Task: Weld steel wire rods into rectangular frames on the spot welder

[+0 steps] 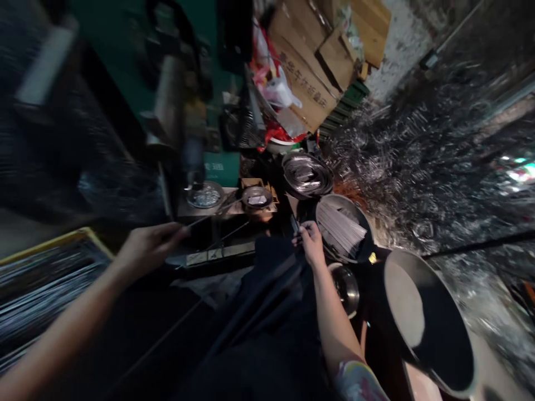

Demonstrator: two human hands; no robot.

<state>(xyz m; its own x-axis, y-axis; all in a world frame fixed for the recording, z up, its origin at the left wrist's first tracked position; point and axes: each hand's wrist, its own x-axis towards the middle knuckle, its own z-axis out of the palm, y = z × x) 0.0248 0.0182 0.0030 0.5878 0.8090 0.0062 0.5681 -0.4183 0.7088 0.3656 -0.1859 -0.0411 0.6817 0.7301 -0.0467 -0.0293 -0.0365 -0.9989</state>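
My left hand (pixel 152 248) is closed in a pinch on a thin rod (pixel 199 221), which points right toward the low bench (pixel 229 209). In front of my lap, my right hand (pixel 309 239) has its fingers closed on a small dark flat strip (pixel 295 224). Close to the right of that hand stands a round basin (pixel 363 214) holding a stack of thin grey strips (pixel 343 227). Ahead on the bench are a dish of small shiny pieces (pixel 204 196) and a small round bowl (pixel 257 198) with a pale piece inside. Blur hides finer detail.
A green machine (pixel 221 167) stands ahead. Coiled metal band (pixel 307 174) lies beyond the basin. Cardboard boxes (pixel 305 61) are stacked behind. A large dark tub (pixel 443 328) stands at right, before heaped shiny metal scrap (pixel 397 161). A yellow-edged crate (pixel 54 245) with long rods is at left.
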